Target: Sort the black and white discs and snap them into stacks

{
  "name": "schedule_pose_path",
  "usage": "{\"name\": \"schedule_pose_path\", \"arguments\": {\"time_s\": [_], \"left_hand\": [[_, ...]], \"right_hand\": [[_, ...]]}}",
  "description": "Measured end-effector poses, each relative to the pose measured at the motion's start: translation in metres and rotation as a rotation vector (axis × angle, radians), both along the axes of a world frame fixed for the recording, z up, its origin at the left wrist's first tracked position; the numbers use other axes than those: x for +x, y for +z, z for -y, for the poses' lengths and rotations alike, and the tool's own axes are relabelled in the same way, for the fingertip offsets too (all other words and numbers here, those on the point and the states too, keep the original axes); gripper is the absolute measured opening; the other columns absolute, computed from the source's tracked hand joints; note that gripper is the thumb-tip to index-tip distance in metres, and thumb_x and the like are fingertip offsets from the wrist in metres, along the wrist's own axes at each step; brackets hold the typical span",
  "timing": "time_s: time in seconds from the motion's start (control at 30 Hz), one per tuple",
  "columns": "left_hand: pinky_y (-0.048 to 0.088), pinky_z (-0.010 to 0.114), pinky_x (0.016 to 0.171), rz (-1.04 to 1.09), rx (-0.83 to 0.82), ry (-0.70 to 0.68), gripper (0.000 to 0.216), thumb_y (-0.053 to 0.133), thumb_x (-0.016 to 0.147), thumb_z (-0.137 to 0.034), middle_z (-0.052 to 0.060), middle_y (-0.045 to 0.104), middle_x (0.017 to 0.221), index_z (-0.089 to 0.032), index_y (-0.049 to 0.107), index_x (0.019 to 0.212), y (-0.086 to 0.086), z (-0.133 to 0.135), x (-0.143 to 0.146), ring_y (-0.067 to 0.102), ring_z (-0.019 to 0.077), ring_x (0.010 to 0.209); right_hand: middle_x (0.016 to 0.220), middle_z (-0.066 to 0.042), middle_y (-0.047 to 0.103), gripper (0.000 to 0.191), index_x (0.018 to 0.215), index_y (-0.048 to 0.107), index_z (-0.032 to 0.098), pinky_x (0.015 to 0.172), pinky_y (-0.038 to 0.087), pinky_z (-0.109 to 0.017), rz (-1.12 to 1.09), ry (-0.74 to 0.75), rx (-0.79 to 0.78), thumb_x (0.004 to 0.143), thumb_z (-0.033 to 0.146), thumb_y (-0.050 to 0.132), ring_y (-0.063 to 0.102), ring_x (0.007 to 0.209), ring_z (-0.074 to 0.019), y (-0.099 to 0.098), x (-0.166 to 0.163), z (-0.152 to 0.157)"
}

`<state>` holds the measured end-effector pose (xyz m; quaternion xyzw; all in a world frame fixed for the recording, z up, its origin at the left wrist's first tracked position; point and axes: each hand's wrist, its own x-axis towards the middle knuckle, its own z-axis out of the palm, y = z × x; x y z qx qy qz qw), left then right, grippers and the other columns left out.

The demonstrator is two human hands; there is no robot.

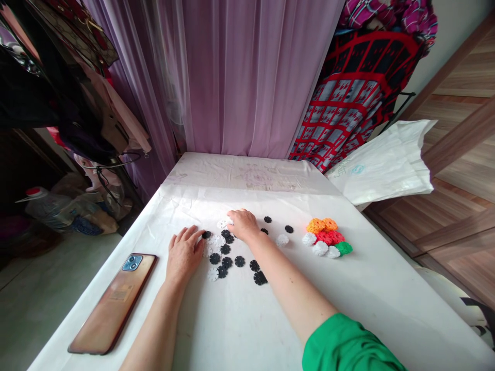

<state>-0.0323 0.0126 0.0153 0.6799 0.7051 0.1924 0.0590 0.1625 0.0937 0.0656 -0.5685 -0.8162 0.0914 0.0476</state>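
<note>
The left hand point(184, 252) lies open, palm down, its fingertips touching a black snowflake disc point(207, 235). The right hand point(243, 224) arches over a white snowflake disc point(222, 223); whether it grips is hidden. More black and white discs point(240, 261) lie between the hands.

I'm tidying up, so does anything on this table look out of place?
The phone lies close to the table's left edge, where it could be knocked off. Black and white discs lie scattered; nothing looks damaged.
</note>
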Motion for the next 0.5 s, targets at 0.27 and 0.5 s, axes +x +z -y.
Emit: {"name": "schedule_pose_path", "arguments": {"time_s": [0.27,0.5], "left_hand": [[0.031,0.056,0.121,-0.004,-0.006,-0.007,0.042,0.041,0.1,-0.035,0.005,0.06,0.149,-0.03,0.068,0.131,-0.002,0.0,-0.001,0.045,0.0309,0.145],[0.032,0.056,0.12,-0.016,0.015,-0.014,0.042,0.04,0.1,-0.038,0.005,0.061,0.149,-0.031,0.068,0.131,-0.003,-0.001,-0.003,0.046,0.0309,0.144]], "right_hand": [[0.114,-0.001,0.076,0.047,0.13,0.062,0.028,0.092,0.05,-0.032,-0.304,-0.203,0.028,0.083,0.019,0.066,0.065,0.11,-0.0205,-0.008,0.045,0.049],[0.107,-0.003,0.077,0.046,0.126,0.062,0.025,0.091,0.052,-0.035,-0.523,-0.357,0.227,0.08,0.025,0.064,0.068,0.098,-0.0203,-0.009,0.101,0.076]]}}
